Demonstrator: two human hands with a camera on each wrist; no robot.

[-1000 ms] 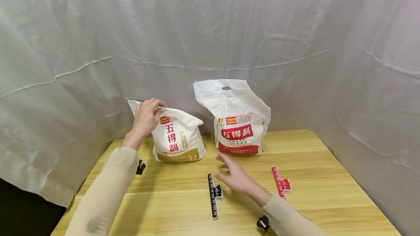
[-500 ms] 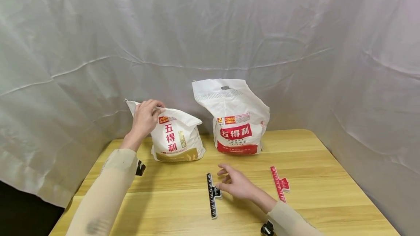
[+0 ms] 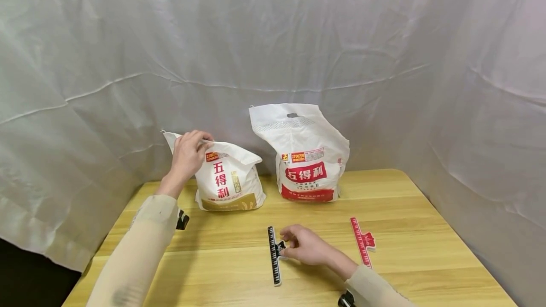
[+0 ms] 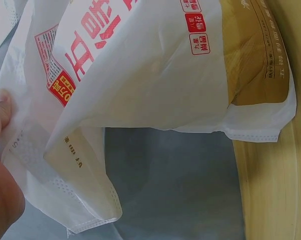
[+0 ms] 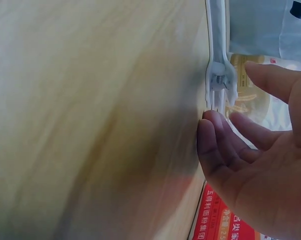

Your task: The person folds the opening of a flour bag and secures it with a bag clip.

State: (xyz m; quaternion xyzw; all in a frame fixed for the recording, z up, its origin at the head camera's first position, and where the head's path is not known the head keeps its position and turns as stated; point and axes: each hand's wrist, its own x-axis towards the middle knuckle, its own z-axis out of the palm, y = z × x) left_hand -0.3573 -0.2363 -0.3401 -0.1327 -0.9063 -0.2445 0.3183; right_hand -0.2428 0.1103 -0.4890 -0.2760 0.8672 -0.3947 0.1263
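Note:
My left hand (image 3: 189, 155) pinches the folded-over top of a white flour bag (image 3: 245, 181) with red lettering and a gold base. In the left wrist view, thumb and fingers press the white sheet of the bag's top (image 4: 30, 165). A black bag clip (image 3: 274, 259) with a piano-key pattern lies on the table. My right hand (image 3: 310, 247) is low over the wood at the clip's handle side. The right wrist view shows that hand (image 5: 260, 165) with thumb and fingers apart, fingertips right by the clip's white handle and spring (image 5: 219, 77).
A second white flour bag (image 3: 313, 155) with red labels stands upright at the back, right of the first. A red piano-key clip (image 3: 362, 243) lies on the wooden table (image 3: 409, 231) to the right. Grey curtain (image 3: 384, 70) hangs close behind and around the sides.
My right hand has drawn back from near the right bag and come down beside the black clip's handle. The left hand keeps its hold on the bag's top.

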